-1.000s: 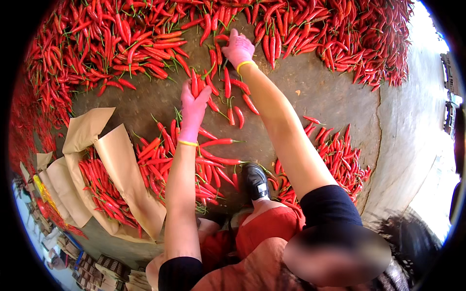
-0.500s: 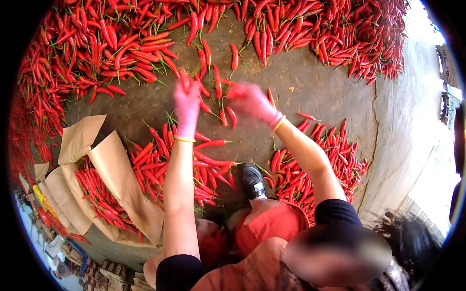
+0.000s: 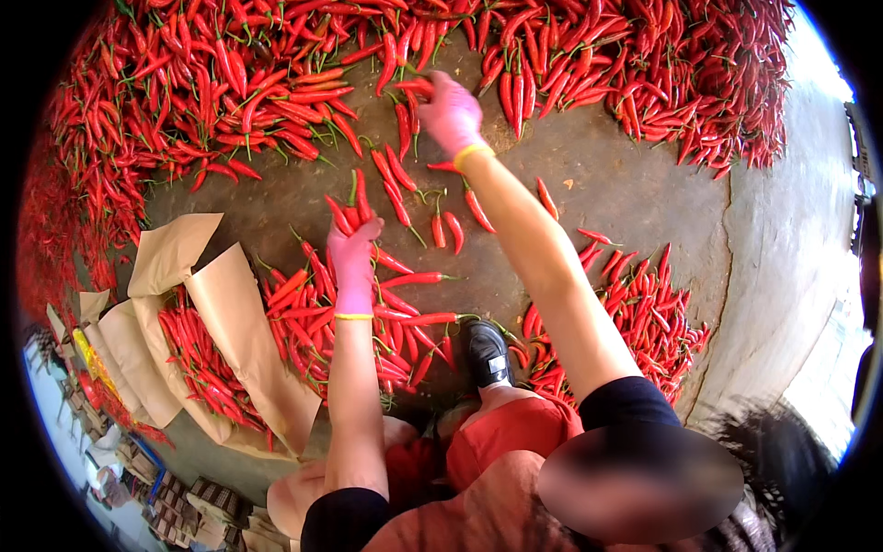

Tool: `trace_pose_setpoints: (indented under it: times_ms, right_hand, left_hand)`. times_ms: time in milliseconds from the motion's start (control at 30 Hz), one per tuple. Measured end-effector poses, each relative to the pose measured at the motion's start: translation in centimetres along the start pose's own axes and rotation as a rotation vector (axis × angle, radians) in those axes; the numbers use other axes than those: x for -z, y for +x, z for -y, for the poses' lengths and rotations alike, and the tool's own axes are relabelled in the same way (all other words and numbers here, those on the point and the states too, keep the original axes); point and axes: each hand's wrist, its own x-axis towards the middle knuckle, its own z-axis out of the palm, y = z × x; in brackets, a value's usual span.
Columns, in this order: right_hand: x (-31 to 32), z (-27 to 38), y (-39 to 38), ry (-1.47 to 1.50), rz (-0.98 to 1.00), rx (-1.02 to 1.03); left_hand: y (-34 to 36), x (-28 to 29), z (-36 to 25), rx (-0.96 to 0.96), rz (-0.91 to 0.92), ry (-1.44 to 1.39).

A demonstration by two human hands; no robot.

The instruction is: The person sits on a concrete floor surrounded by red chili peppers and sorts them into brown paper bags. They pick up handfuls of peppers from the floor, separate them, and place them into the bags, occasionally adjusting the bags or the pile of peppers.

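Observation:
My left hand (image 3: 352, 262), in a pink glove with a yellow cuff, is closed round a few red chili peppers (image 3: 346, 217) just above a small chili pile (image 3: 299, 317). Farther out, my right hand (image 3: 451, 115), gloved the same way, pinches a red chili pepper (image 3: 419, 87) at the near edge of the big far pile. Between the two hands several loose chilies (image 3: 397, 189) lie on the brown floor. The palms and some fingertips are hidden from this view.
A brown paper sack (image 3: 253, 345) partly filled with chilies lies open at the left. Big chili heaps (image 3: 212, 83) spread across the far side. Another pile (image 3: 644, 317) sits right of my black shoe (image 3: 487, 352). Boxes (image 3: 184, 515) stand at the lower left.
My left hand has drawn back toward me with its chilies, over the near pile. My right hand has reached farther forward, to the edge of the far pile.

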Motion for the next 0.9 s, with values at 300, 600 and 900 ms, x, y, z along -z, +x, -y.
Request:
trace_pose_setpoints:
  times_ms: [300,600,900]
  right_hand:
    - [-0.4,-3.1,3.9,0.131,0.194,0.006]
    - [10.4,-18.2,-9.6,0.058,-0.296,0.064]
    - [6.8,-20.2,-13.2,0.092,-0.147,-0.045]
  left_hand:
    - [1.2,-4.2,0.2,-0.049,0.162,0.052]
    - [5.3,-13.5,4.7,-1.06,0.423,1.483]
    - [2.9,-7.2,-1.1,-0.26,0.384,0.328]
